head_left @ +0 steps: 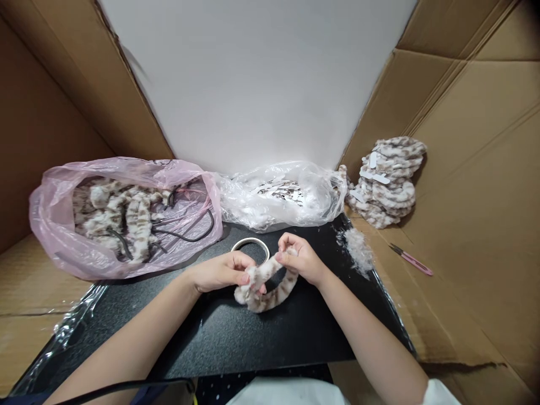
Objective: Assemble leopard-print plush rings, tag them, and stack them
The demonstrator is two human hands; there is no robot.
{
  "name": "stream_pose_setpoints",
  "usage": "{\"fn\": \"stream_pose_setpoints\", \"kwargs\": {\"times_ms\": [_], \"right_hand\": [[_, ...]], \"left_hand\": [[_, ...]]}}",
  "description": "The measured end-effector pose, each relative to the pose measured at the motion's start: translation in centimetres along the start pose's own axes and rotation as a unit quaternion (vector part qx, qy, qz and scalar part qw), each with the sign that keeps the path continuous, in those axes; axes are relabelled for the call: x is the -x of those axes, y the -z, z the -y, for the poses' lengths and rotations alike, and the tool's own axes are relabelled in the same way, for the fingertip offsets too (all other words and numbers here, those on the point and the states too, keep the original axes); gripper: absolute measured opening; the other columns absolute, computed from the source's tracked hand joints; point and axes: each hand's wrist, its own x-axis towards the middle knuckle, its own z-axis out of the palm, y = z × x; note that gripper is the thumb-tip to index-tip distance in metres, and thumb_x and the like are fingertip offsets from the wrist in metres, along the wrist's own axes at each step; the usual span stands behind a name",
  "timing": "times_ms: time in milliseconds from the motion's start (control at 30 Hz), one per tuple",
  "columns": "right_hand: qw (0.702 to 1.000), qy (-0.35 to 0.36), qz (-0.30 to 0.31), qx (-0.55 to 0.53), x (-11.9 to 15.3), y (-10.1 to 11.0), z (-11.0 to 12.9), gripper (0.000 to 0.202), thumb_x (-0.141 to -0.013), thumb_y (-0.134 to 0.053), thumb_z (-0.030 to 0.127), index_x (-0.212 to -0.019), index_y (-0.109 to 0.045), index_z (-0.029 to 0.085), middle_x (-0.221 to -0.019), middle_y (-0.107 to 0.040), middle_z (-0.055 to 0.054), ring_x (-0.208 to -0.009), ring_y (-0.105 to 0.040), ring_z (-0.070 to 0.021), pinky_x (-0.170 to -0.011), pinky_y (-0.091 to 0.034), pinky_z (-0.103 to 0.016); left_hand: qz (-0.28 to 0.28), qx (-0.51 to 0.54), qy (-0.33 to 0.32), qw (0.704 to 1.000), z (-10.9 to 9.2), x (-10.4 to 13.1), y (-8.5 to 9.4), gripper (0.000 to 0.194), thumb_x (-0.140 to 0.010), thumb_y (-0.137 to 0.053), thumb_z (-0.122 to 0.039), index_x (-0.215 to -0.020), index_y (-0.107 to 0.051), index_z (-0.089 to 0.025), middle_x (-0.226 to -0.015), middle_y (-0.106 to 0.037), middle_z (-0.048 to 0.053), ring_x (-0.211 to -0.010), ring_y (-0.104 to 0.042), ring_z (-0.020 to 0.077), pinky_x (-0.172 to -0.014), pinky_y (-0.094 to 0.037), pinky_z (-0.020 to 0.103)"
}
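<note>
A furry white loop with brown spots (280, 293), like a plush headband, is held between my two hands just over the black table. Its left end is pinched between the thumb and fingers of my left hand (223, 271). My right hand (306, 261) grips the upper right part of the same loop, fingers curled round it. Right behind the loop lies a roll of tape (252, 240), partly covered by my hands and the fur.
A pink plastic bag (50, 208) at left holds furry pieces and dark cords. Beside it, a clear bag (238, 211) contains white tags. At right are stacked furry loops (394, 188), plastic scraps (358, 251) and pink-handled snips (415, 262). Cardboard walls (472, 185) flank the black table (211, 343).
</note>
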Motion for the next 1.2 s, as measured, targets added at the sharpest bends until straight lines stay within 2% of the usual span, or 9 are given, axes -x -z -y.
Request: {"fn": "stream_pose_setpoints", "kwargs": {"times_ms": [133, 233, 300, 400, 533, 667, 867, 1000, 1200], "right_hand": [[1.000, -0.026, -0.003, 0.002, -0.2, 0.0, -0.4, 0.031, -0.075, -0.069, 0.044, -0.082, -0.050, 0.020, -0.055, -0.044, 0.009, -0.044, -0.037, -0.0067, -0.044, -0.028, -0.019], [0.990, 0.072, -0.030, 0.120, 0.0, -0.6, -0.1, 0.026, -0.077, -0.069, 0.039, -0.093, -0.062, 0.019, -0.083, -0.062, -0.001, -0.075, -0.058, -0.0143, -0.068, -0.046, -0.027], [0.971, 0.139, -0.030, 0.193, 0.2, -1.1, 0.1, 0.023, -0.077, -0.071, 0.033, -0.095, -0.068, 0.019, -0.094, -0.064, -0.005, -0.090, -0.059, -0.0179, -0.081, -0.046, -0.031], [0.959, 0.155, -0.023, 0.236, 0.4, -1.7, 0.2, 0.014, -0.077, -0.073, 0.028, -0.088, -0.072, 0.019, -0.083, -0.065, -0.004, -0.081, -0.059, -0.0165, -0.074, -0.047, -0.029], [0.965, 0.131, -0.060, 0.219, 0.4, -1.6, 0.1, 0.007, -0.077, -0.071, 0.025, -0.077, -0.072, 0.018, -0.074, -0.066, -0.003, -0.069, -0.060, -0.0145, -0.065, -0.047, -0.027], [0.964, 0.150, -0.096, 0.195, 0.4, -0.8, 0.0, 0.011, -0.077, -0.072, 0.028, -0.073, -0.070, 0.018, -0.077, -0.068, -0.004, -0.073, -0.063, -0.0167, -0.070, -0.049, -0.030], [0.965, 0.159, -0.096, 0.187, 0.3, -0.6, -0.1, 0.012, -0.077, -0.072, 0.031, -0.073, -0.070, 0.020, -0.077, -0.068, -0.005, -0.074, -0.063, -0.0184, -0.071, -0.049, -0.033], [0.964, 0.161, -0.087, 0.193, 0.3, -1.0, 0.1, 0.012, -0.077, -0.073, 0.030, -0.071, -0.069, 0.020, -0.076, -0.068, -0.005, -0.073, -0.061, -0.0183, -0.071, -0.048, -0.033], [0.972, 0.138, -0.078, 0.176, 0.1, -0.9, -0.2, 0.014, -0.079, -0.070, 0.032, -0.086, -0.068, 0.019, -0.085, -0.068, -0.004, -0.080, -0.063, -0.0178, -0.076, -0.049, -0.032]], "left_hand": [[-0.095, 0.032, -0.033, 0.994, 0.6, -0.7, -0.5, 0.043, -0.066, -0.079, -0.050, -0.070, -0.065, -0.010, -0.065, -0.066, 0.005, -0.054, -0.056, 0.0097, -0.052, -0.041, 0.019], [-0.125, 0.015, -0.036, 0.991, 0.8, -1.2, -0.7, 0.044, -0.069, -0.076, -0.052, -0.070, -0.065, -0.009, -0.062, -0.065, 0.004, -0.051, -0.054, 0.0084, -0.050, -0.039, 0.018], [-0.146, -0.004, -0.033, 0.989, 0.9, -1.4, -0.8, 0.044, -0.071, -0.075, -0.052, -0.070, -0.065, -0.009, -0.063, -0.066, 0.005, -0.052, -0.055, 0.0088, -0.051, -0.040, 0.018], [-0.172, -0.016, -0.031, 0.984, 1.3, -1.5, -0.8, 0.043, -0.073, -0.073, -0.052, -0.070, -0.064, -0.010, -0.064, -0.067, 0.005, -0.054, -0.057, 0.0103, -0.052, -0.041, 0.019], [-0.165, -0.020, -0.040, 0.985, 1.3, -1.5, -0.8, 0.043, -0.067, -0.077, -0.052, -0.075, -0.067, -0.010, -0.068, -0.070, 0.006, -0.060, -0.061, 0.0126, -0.057, -0.044, 0.021], [-0.133, -0.031, -0.042, 0.990, 0.8, -1.4, -1.0, 0.035, -0.063, -0.083, -0.038, -0.081, -0.071, -0.011, -0.071, -0.070, 0.004, -0.064, -0.061, 0.0119, -0.061, -0.045, 0.020], [-0.128, -0.018, -0.047, 0.990, 0.7, -1.5, -1.1, 0.037, -0.067, -0.082, -0.036, -0.093, -0.071, -0.012, -0.079, -0.072, 0.005, -0.067, -0.062, 0.0125, -0.061, -0.044, 0.019], [-0.148, -0.012, -0.060, 0.987, 1.2, -1.7, -1.0, 0.040, -0.070, -0.077, -0.047, -0.081, -0.074, -0.009, -0.075, -0.071, 0.007, -0.061, -0.057, 0.0094, -0.056, -0.040, 0.017], [-0.165, -0.004, -0.077, 0.983, 1.6, -1.8, -1.0, 0.029, -0.072, -0.078, -0.038, -0.075, -0.073, -0.010, -0.070, -0.069, 0.004, -0.058, -0.058, 0.0086, -0.056, -0.043, 0.018]]}}
